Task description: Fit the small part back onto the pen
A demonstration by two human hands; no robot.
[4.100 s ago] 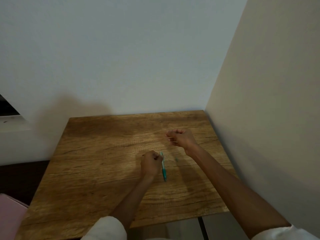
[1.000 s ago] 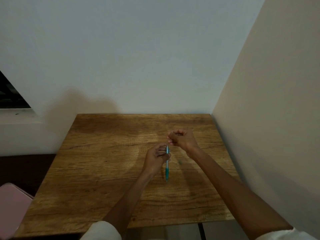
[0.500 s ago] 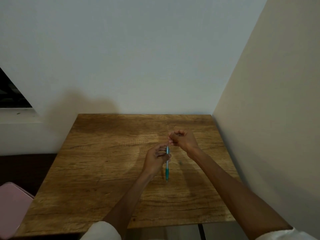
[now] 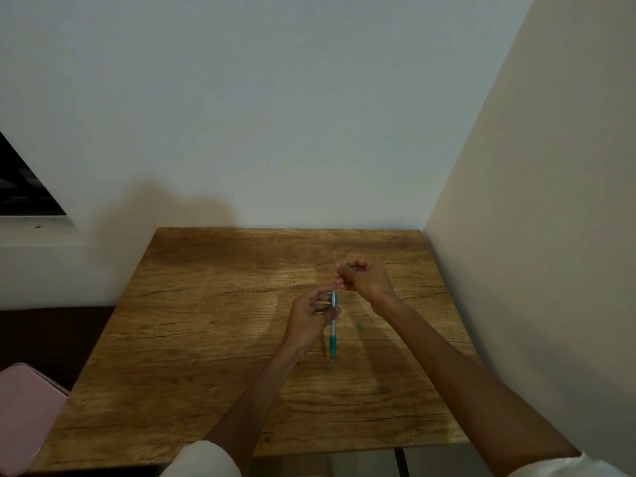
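Fingers (image 4: pixel 321 306) of my left hand (image 4: pixel 309 320) pinched pen (image 4: pixel 332 327); right hand (image 4: pixel 361 278) curled, contents unclear. Loose pinch risked dropping it onto table (image 4: pixel 206 339).

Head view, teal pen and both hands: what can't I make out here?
- Right hand: fingers curled; whether they pinch some small part is too small to tell.
- Teal and clear plastic pen: its upper end is hidden by the left hand gripping it, so whether a cap or button is on is unclear.
- Small dark speck on the brown wooden table: too small to identify.
- Pink object: cut off by the left edge.
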